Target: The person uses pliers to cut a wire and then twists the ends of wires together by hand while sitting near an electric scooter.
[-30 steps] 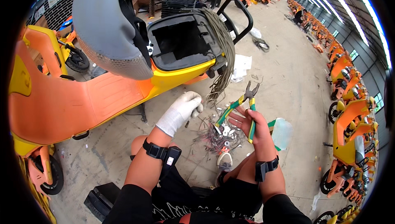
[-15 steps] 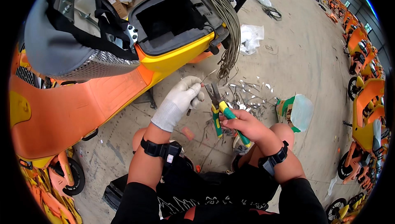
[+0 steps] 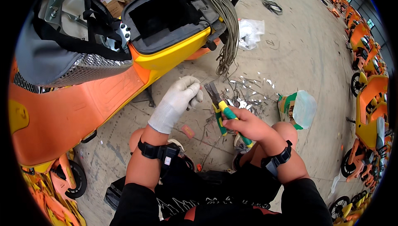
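My left hand [image 3: 176, 100], in a white knit glove, is curled with its fingertips pinched together. A thin wire [image 3: 202, 81] shows faintly at those fingertips; the rest of it is hidden in the glove. My right hand [image 3: 248, 125] is bare and wraps round the handles of a pair of pliers [image 3: 226, 109] with green and yellow grips. Their dark jaws point up and left, a short gap from the gloved fingers. Beyond my hands, a thick bundle of grey-brown cables [image 3: 228, 31] hangs over the side of a yellow and orange scooter [image 3: 166, 60].
Wire offcuts and white scraps [image 3: 242, 101] litter the concrete floor under the pliers. A green and white sack [image 3: 296, 109] stands to the right. Clear plastic [image 3: 251, 34] lies farther off. The scooter's grey seat [image 3: 49, 60] is tipped up, left of an uncovered compartment [image 3: 161, 14]. More scooters [image 3: 371, 114] line the right side.
The wire at my left fingertips shows less than before. The pliers' jaws look closer together and have shifted slightly left. The whole view has moved a little.
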Action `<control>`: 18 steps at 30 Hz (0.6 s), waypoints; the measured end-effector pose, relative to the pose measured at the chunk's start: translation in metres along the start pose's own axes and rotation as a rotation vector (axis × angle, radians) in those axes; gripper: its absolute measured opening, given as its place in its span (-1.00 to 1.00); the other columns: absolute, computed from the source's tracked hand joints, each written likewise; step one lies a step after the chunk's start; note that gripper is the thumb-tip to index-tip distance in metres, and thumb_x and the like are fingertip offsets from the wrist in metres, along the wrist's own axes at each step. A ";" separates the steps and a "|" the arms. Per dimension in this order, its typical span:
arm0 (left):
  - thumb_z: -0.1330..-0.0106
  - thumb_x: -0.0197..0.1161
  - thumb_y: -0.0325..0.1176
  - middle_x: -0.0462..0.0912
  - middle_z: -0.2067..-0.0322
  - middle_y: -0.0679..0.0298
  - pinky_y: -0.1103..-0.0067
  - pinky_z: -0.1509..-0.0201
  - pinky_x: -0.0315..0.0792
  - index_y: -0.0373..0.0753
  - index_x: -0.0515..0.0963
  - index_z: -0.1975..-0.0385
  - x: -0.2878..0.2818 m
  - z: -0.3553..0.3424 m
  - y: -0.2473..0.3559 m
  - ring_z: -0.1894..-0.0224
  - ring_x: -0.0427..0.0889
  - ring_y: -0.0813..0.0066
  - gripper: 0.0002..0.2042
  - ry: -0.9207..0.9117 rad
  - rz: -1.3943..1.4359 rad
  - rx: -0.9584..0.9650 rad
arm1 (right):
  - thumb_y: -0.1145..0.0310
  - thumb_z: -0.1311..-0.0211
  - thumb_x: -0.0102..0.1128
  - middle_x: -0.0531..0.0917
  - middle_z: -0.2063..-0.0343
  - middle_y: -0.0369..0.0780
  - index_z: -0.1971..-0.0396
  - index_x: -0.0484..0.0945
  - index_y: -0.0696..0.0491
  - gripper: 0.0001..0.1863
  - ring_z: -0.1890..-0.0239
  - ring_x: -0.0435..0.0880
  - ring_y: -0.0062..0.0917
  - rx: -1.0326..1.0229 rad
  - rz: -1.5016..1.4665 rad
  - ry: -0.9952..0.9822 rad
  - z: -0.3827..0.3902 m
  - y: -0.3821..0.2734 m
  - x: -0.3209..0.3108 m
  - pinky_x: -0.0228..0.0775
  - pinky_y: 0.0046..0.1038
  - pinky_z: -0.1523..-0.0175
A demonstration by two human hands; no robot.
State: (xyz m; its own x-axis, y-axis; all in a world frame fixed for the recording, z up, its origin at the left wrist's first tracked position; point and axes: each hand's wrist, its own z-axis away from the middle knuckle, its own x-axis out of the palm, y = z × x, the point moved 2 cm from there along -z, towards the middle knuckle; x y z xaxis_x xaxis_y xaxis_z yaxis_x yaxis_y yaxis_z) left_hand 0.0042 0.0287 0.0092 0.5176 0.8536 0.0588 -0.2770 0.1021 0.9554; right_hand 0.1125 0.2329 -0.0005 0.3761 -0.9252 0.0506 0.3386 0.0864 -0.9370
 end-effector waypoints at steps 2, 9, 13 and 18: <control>-0.50 0.01 -0.29 0.56 0.49 0.38 0.74 0.43 0.31 -0.30 0.47 0.19 0.003 0.001 0.000 0.53 0.41 0.72 -0.81 -0.042 -0.020 0.001 | 0.33 -0.29 0.17 0.48 0.44 -0.35 0.31 0.45 0.13 -0.82 0.31 0.42 -0.66 0.000 0.032 0.008 -0.001 -0.001 0.002 0.30 -0.54 0.16; -0.49 0.03 -0.29 0.57 0.48 0.40 0.75 0.42 0.33 -0.29 0.51 0.19 0.013 0.004 0.001 0.51 0.44 0.74 -0.79 -0.083 -0.077 -0.038 | 0.28 -0.25 0.20 0.51 0.04 -0.02 0.36 0.44 0.23 -0.72 0.01 0.50 -0.32 -0.223 0.256 0.117 -0.005 0.006 0.003 0.37 -0.36 -0.06; -0.48 0.03 -0.30 0.57 0.49 0.40 0.74 0.41 0.35 -0.30 0.52 0.18 0.016 0.003 0.001 0.50 0.46 0.74 -0.80 -0.101 -0.132 -0.055 | 0.26 -0.22 0.21 0.39 -0.16 0.22 0.42 0.48 0.26 -0.69 -0.21 0.42 0.01 -0.292 0.481 0.191 -0.005 0.009 0.005 0.33 -0.25 -0.22; -0.49 0.02 -0.27 0.58 0.47 0.37 0.70 0.38 0.38 -0.31 0.52 0.21 0.020 0.003 -0.002 0.49 0.47 0.70 -0.77 -0.037 -0.191 -0.031 | 0.29 -0.20 0.21 0.42 -0.10 0.23 0.42 0.49 0.27 -0.70 -0.15 0.44 0.07 -0.327 0.530 0.252 -0.005 0.009 0.006 0.35 -0.22 -0.20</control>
State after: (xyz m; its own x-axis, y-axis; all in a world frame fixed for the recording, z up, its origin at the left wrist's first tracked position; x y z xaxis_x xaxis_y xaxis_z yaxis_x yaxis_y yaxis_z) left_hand 0.0178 0.0442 0.0092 0.5927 0.7977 -0.1113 -0.1954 0.2765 0.9409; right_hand 0.1134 0.2260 -0.0109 0.1933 -0.8500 -0.4899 -0.1300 0.4728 -0.8715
